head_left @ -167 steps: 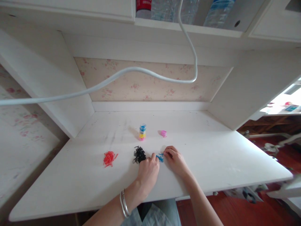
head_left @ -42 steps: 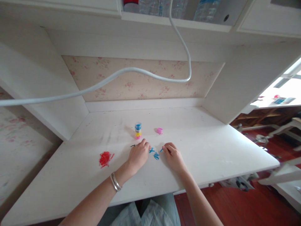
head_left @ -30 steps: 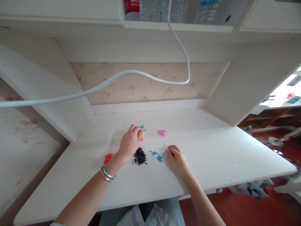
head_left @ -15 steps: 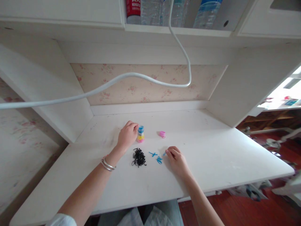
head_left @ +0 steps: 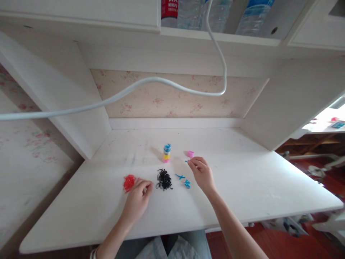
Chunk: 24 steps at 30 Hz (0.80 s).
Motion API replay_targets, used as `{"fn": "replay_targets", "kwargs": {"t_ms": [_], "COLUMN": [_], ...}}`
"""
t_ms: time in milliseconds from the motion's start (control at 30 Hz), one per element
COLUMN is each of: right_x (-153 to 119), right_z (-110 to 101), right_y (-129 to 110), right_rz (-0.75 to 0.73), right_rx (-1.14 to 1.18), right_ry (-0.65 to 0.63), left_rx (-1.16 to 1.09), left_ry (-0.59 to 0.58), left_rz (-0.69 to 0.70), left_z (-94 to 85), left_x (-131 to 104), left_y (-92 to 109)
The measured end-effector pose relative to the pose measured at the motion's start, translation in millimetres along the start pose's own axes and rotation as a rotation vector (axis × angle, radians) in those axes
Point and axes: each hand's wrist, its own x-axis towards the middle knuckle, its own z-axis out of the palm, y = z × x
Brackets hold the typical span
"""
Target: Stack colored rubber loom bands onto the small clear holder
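My right hand (head_left: 201, 173) is closed in a pinch on a small blue rubber band (head_left: 186, 161), held above the table near a pink cap (head_left: 190, 154). My left hand (head_left: 138, 196) rests low over the table, its thumb and fingers drawn together; anything between them is too small to see. It lies between a pile of red rubber bands (head_left: 129, 183) and a pile of black ones (head_left: 164, 180). A few blue rubber bands (head_left: 187, 184) lie below my right hand. Untouched, a small clear bottle (head_left: 166, 153) stands upright, layered with blue, yellow and pink.
A white cable (head_left: 161, 80) hangs across the view in front of the cabinet. Plastic bottles (head_left: 191, 14) stand on the shelf overhead. White side panels (head_left: 283, 108) border the white table (head_left: 242, 187), and its front edge runs close to my lap.
My left hand has left the small bottle and come down toward me, uncovering the red pile. My right hand has lifted a blue rubber band away from the others, toward the pink cap.
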Motion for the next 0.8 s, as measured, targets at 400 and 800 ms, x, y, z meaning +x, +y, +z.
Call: {"fn": "replay_targets", "kwargs": {"t_ms": [400, 800], "right_x": [83, 112], "right_z": [55, 51], "right_y": [-56, -65], "right_rz": [-0.328, -0.315], "right_rx": [-0.355, -0.555], "right_ry": [-0.204, -0.628], "left_rx": [-0.044, -0.036], "left_ry": [-0.031, -0.024], "left_rz": [-0.037, -0.007], "left_z": [-5.5, -7.9], "left_x": [-21, -20], "left_y": [-3, -6]}}
